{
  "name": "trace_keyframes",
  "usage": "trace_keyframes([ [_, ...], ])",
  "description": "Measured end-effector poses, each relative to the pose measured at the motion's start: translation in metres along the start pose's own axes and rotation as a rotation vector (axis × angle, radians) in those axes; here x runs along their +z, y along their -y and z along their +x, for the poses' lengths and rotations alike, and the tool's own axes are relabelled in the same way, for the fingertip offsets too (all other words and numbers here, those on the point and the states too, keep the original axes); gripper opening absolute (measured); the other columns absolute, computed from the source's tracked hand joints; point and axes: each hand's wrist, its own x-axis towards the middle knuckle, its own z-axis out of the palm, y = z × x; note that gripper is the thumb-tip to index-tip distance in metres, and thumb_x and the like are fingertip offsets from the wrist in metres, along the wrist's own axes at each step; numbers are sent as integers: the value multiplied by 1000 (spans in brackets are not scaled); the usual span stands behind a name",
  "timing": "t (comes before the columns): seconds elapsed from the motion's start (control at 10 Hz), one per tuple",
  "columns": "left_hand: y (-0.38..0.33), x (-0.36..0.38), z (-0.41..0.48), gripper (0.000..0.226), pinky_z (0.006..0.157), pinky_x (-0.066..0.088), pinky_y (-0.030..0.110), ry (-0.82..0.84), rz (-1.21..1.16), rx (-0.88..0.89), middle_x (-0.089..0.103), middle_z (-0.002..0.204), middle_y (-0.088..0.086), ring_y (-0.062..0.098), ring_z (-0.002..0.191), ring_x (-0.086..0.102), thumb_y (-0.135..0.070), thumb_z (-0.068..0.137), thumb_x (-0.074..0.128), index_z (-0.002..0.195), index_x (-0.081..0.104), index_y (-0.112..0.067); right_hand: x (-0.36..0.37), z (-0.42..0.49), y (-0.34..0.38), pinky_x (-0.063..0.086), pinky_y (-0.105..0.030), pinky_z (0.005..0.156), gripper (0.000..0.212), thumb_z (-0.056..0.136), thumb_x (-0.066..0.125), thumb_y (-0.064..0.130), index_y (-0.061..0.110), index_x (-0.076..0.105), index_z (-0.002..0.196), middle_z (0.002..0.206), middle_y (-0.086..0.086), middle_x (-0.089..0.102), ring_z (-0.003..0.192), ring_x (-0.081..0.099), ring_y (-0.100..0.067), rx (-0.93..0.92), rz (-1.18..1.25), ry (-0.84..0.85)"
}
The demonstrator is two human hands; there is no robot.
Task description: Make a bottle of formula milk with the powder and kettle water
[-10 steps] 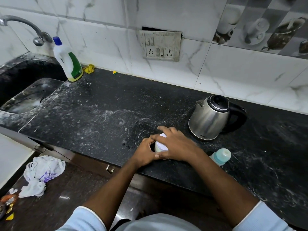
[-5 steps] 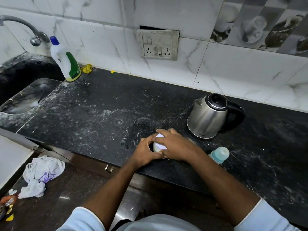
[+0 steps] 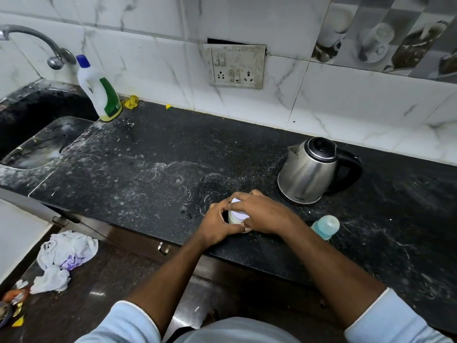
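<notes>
Where both hands meet, near the front edge, the scene runs as follows.

Desk (image 3: pixel 153 149): dark speckled stone smeared with white residue, spreading left, right and beyond the hands.
Sink (image 3: pixel 37 149): far left of the hands, sunk into the desk, with a tap (image 3: pixel 37 43) above it.
Kettle (image 3: pixel 311 172): steel with a black lid and handle, upright just beyond and right of the right hand, not touched.
Cleaner (image 3: pixel 101 92): white bottle with a green label and blue cap, well beyond the left hand, against the wall by the sink.
Rag (image 3: pixel 61 256): crumpled white cloth on the floor, below and left of the left hand.
Socket (image 3: pixel 235 66): wall plate straight beyond the hands.
Left hand (image 3: pixel 217 226): curled round the near left side of the jar, fingers closed on it.
Right hand (image 3: pixel 262 214): draped over the jar from the right, fingers wrapped round its white lid.
Jar (image 3: pixel 236 215): small and pale, upright on the desk between the two hands, mostly hidden by them; contents cannot be told.
Bottle (image 3: pixel 326 225): pale teal cap, on the desk just right of the right wrist, partly hidden by the forearm.
</notes>
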Motion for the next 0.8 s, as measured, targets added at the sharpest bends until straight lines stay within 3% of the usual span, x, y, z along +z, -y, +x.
trace_keyframes([
  [0.2, -3, -2, 0, 98, 115, 50, 48, 15, 39, 15, 67, 139, 7, 22, 132, 63, -46, 59, 100, 146, 61, -27, -6, 0, 2, 46, -45, 107, 75, 95, 70, 16, 49, 39, 156, 174, 4, 18, 136, 41, -35, 59, 24, 105],
  [0.3, -4, -2, -1, 92, 116, 49, 49, 2, 30, 26, 67, 139, 7, 22, 133, 63, -41, 61, 102, 143, 63, -26, -12, 1, 5, 43, -38, 104, 71, 92, 71, 14, 41, 46, 153, 161, 0, 39, 128, 50, -29, 25, 14, 71],
  [0.4, -7, -3, -2, 82, 114, 50, 52, 19, 32, 48, 72, 136, -2, 22, 133, 63, -35, 67, 102, 140, 64, -31, -13, -1, 4, 41, -39, 108, 71, 93, 71, 14, 40, 47, 154, 166, -2, 35, 134, 48, -32, 9, 11, 64],
  [0.5, -11, -4, -3, 82, 112, 52, 51, 50, 54, 72, 73, 134, -11, 18, 132, 64, -43, 68, 101, 140, 63, -37, -3, -9, 0, 40, -48, 112, 76, 95, 69, 14, 48, 39, 156, 176, 3, 10, 150, 30, -43, 42, 56, 53],
  [0.6, -9, -6, -5, 90, 116, 48, 49, 68, 100, 67, 67, 141, -15, 13, 137, 57, -58, 64, 100, 142, 61, -40, 7, -16, -2, 37, -52, 116, 84, 96, 68, 13, 49, 28, 160, 177, 6, -4, 157, 18, -45, 50, 96, 18],
  [0.7, -10, -9, -5, 112, 122, 38, 43, 77, 196, 64, 53, 154, -18, 11, 144, 42, -74, 58, 94, 155, 45, -45, 9, -24, -5, 39, -53, 116, 92, 95, 63, 3, 48, 21, 162, 176, 10, -5, 159, 13, -42, 32, 128, -38],
  [0.8, -18, -12, -7, 132, 125, 28, 44, 88, 222, 71, 35, 163, -19, 11, 151, 26, -77, 59, 90, 166, 19, -44, 9, -39, -9, 34, -51, 120, 93, 94, 57, -2, 47, 18, 163, 176, 12, -4, 161, 10, -35, 45, 183, -92],
])
